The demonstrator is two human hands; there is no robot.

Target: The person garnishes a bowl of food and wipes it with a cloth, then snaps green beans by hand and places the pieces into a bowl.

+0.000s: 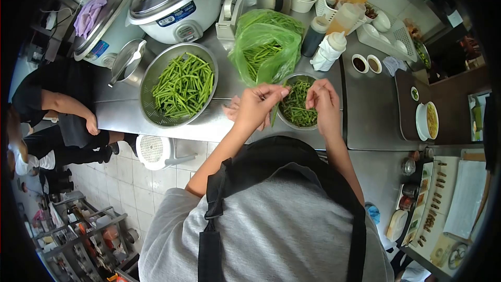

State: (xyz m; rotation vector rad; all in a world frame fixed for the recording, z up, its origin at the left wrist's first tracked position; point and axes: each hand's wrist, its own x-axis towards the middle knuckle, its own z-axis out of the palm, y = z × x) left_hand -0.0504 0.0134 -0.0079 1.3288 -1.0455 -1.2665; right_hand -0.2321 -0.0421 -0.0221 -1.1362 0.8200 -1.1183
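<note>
My left hand (257, 105) pinches a green bean (274, 115), which hangs down by the left rim of a small metal bowl (285, 121). Over the right side of that bowl is my right hand (324, 102), its fingers curled together; whatever they hold, if anything, is hidden. Bean trimmings and short green pieces (298, 105) lie in the bowl. Behind it, an open green plastic bag (288, 47) holds more beans. To the left, a large perforated metal colander (145, 105) is heaped with cut green beans (182, 84).
Two rice cookers (169, 13) and a metal pot (125, 70) stand at the back left. Sauce bottles (329, 52) and two sauce cups (367, 63) are on the right, with a tray (409, 120) beyond. A white stool (153, 151) and another person (57, 99) are at left.
</note>
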